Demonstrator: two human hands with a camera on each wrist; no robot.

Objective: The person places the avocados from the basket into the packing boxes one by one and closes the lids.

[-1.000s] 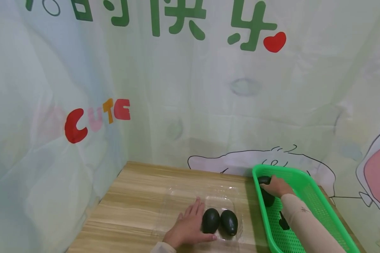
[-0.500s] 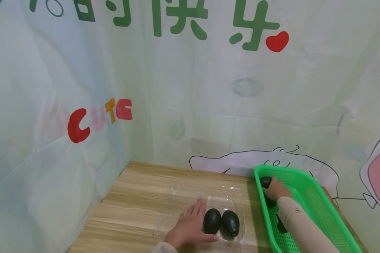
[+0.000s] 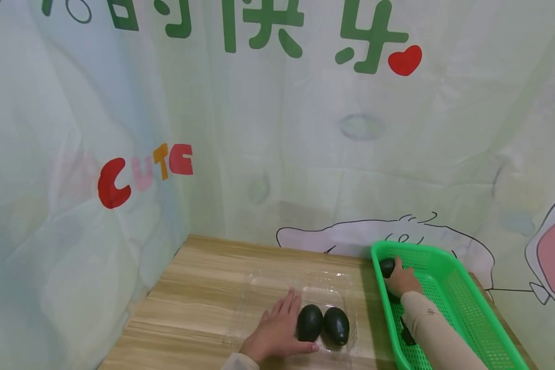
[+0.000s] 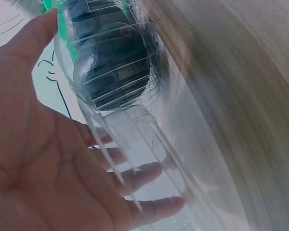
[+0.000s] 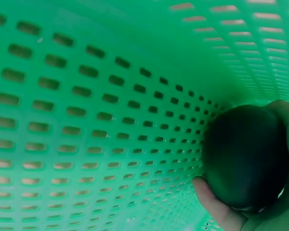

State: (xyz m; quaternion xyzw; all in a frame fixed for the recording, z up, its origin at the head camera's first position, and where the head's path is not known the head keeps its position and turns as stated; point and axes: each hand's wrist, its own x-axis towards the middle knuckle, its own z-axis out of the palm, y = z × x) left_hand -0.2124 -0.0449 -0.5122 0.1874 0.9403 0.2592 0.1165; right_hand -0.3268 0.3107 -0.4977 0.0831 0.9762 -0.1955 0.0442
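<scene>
In the head view my left hand (image 3: 277,331) lies spread, fingers extended, over the clear plastic clamshell box (image 3: 324,295) on the table. Two dark avocados, one nearer the hand (image 3: 310,322) and one farther right (image 3: 336,326), sit side by side in its right half. The left wrist view shows the palm and the fingers (image 4: 142,175) against the clear plastic. Inside the green basket (image 3: 478,313), my right hand (image 3: 403,280) grips a dark avocado (image 5: 245,159) near the far left corner, thumb and fingers around it. That hand hides part of the fruit.
Another dark shape (image 3: 407,334) lies in the basket beside the right forearm, partly hidden. The basket's perforated walls surround the right hand. A wood-grain table (image 3: 189,298) carries everything, and a printed curtain (image 3: 259,128) hangs behind and to the left.
My right hand has shifted slightly toward the near left within the basket, its fingers closing further round the avocado. The left hand stays in place on the box.
</scene>
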